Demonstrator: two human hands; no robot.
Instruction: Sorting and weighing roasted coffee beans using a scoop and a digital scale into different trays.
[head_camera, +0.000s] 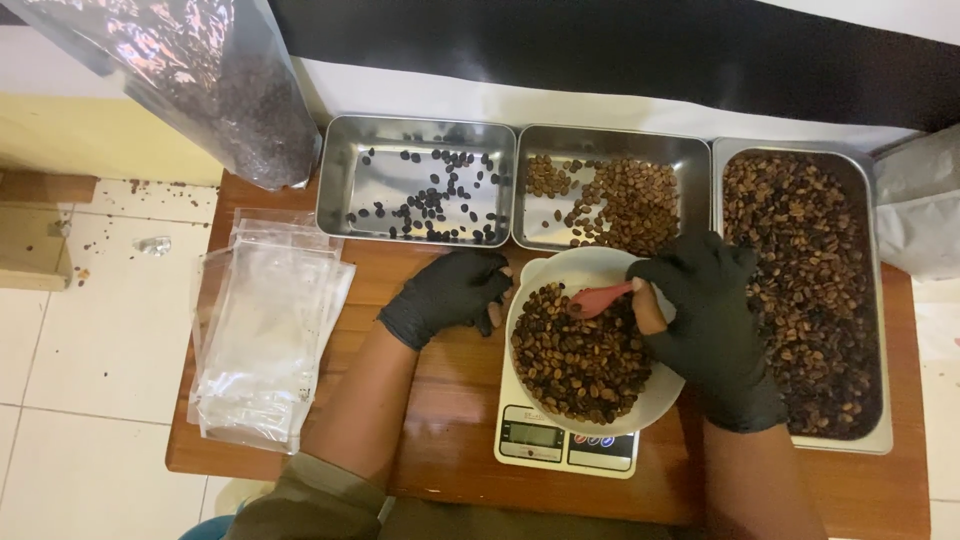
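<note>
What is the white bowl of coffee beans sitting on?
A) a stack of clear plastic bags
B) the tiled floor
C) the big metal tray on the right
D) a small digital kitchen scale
D: the white bowl rests on a small digital scale, whose display and buttons stick out beneath the bowl's near edge on the wooden table.

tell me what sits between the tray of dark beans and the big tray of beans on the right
In the head view, a third metal tray sits between the dark-bean tray and the large tray, holding lighter brown beans heaped to its right.
</note>
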